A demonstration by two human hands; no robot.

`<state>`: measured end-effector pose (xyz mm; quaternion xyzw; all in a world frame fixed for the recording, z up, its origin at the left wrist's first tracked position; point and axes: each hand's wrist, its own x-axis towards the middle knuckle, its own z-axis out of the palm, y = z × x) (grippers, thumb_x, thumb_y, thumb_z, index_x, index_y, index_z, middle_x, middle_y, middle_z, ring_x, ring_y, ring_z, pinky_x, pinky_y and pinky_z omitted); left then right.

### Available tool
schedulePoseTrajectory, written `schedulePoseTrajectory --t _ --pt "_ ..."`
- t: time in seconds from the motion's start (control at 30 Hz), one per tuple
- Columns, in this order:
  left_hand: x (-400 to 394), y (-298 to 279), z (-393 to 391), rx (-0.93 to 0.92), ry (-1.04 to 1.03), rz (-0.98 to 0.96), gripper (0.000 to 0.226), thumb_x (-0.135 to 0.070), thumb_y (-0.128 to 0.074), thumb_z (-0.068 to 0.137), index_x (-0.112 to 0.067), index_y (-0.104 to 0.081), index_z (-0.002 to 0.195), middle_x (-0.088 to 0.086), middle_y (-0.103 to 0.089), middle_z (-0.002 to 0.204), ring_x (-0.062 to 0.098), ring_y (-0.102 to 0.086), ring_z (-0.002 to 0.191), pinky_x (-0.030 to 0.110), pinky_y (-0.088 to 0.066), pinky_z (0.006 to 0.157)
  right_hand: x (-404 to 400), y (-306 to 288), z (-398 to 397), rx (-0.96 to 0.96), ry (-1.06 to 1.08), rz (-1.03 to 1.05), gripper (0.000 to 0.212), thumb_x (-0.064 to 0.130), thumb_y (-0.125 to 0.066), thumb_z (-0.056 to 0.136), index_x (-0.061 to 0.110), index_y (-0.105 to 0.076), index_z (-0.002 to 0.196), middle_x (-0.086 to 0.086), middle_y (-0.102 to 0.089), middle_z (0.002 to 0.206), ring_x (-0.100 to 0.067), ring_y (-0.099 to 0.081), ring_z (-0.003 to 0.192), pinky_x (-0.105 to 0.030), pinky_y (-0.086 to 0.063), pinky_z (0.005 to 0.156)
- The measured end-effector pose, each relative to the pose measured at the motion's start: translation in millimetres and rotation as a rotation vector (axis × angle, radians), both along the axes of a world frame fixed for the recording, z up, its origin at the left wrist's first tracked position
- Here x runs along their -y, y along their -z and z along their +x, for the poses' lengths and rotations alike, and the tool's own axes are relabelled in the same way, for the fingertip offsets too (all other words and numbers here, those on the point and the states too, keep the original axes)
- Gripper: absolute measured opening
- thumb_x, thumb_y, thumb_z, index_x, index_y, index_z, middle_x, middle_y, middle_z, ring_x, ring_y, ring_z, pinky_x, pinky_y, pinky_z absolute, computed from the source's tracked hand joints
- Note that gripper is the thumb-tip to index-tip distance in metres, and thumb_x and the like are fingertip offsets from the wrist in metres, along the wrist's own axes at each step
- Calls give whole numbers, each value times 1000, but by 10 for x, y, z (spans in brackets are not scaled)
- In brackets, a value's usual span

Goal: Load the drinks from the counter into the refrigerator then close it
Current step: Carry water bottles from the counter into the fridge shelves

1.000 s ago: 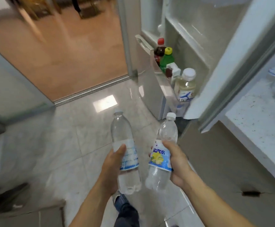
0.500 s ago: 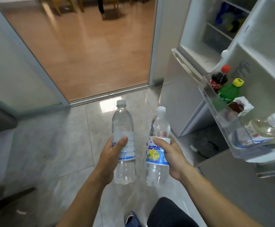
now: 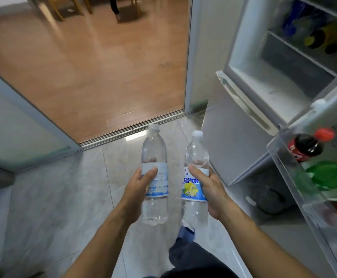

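Note:
My left hand [image 3: 138, 189] grips a clear water bottle [image 3: 154, 157] with a pale blue label, held upright in front of me. My right hand [image 3: 209, 188] grips a second clear bottle [image 3: 196, 157] with a blue and yellow label. Both have white caps. The refrigerator [image 3: 249, 63] stands open at the upper right, with coloured bottles lying on its shelves. Its open door [image 3: 312, 197] reaches toward me at the right, and the clear door shelf holds a dark cola bottle [image 3: 305, 146] with a red cap and a green bottle [image 3: 328, 174] with a yellow cap.
The closed lower freezer door [image 3: 233, 135] with its long handle is just right of the bottles. A sliding doorway [image 3: 135, 130] opens onto a wood floor ahead. Grey tiles lie underfoot, and a dark round object [image 3: 269, 199] sits on the floor below the fridge.
The view has swung left and up toward the refrigerator interior, and I have stepped closer. Both hands still hold their bottles upright, now a little higher in front of me.

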<state>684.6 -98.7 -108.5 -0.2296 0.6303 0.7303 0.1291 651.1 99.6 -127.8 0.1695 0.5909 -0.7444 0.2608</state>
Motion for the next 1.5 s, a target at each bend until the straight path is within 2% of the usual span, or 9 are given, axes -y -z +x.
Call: schedulePoseTrajectory --t 0.13,0.3,0.43,0.63,0.8,0.93,1.17,1.4,1.5 --pt "-14 -114 -718 -37 34 17 49 -49 -61 75 -25 -58 118 -1 -77 90 18 -75 81 26 -58 61 -7 -140 -728 -52 65 26 49 39 -82 74 29 -59 116 -7 -77 98 -27 -76 87 -36 -61 69" --pt "20 -173 -1534 -56 84 87 49 -42 -65 76 -19 -60 119 9 -76 99 26 -75 85 32 -59 64 2 -241 -1446 -89 174 89 65 45 -81 57 19 -59 114 -10 -76 93 -27 -76 81 -32 -59 61" --pt "141 -118 -2258 -66 143 105 55 -37 -66 76 -11 -59 124 19 -72 108 32 -72 92 36 -59 70 27 -230 -1985 -108 269 146 61 45 -82 58 23 -61 111 -8 -76 93 -25 -76 81 -32 -59 61" --pt "309 -200 -3498 -120 308 167 49 -36 -78 75 -20 -65 119 9 -75 102 24 -73 88 35 -58 69 189 -386 -2738 -131 474 212 49 33 -82 71 23 -61 114 -9 -76 96 -26 -76 82 -38 -61 68" --pt "187 -498 -4377 -190 491 187 30 -37 -72 80 -29 -68 109 6 -75 100 22 -73 87 39 -59 70 241 -729 -3209 -187 694 226 44 35 -80 71 27 -63 111 -4 -77 93 -23 -76 80 -31 -59 61" --pt "-162 -641 -4824 -237 581 202 23 -23 -67 92 -21 -65 114 6 -73 103 25 -70 94 44 -57 85 90 -892 -3435 -211 880 238 25 28 -75 84 25 -65 106 -2 -78 89 -20 -76 77 -28 -59 59" --pt "-1100 -1041 -5335 -392 754 319 30 -23 -70 83 -18 -62 111 -3 -73 87 15 -69 79 26 -57 62 -563 -1237 -3692 -356 1102 344 32 27 -78 82 28 -61 109 5 -76 93 -13 -75 79 -20 -55 56" --pt "-2070 -1485 -5878 -628 844 229 37 -14 -75 86 -24 -57 116 -9 -74 97 9 -71 90 22 -57 74 -1514 -1787 -4188 -538 1318 467 48 44 -81 62 36 -57 102 11 -73 92 -5 -73 81 -20 -56 61" --pt "-2506 -1691 -6139 -712 805 188 44 -13 -77 84 -26 -53 118 -7 -71 102 6 -70 91 20 -56 76 -1920 -2033 -4454 -625 1413 513 47 36 -84 66 31 -59 105 9 -73 95 -5 -73 83 -19 -57 65"
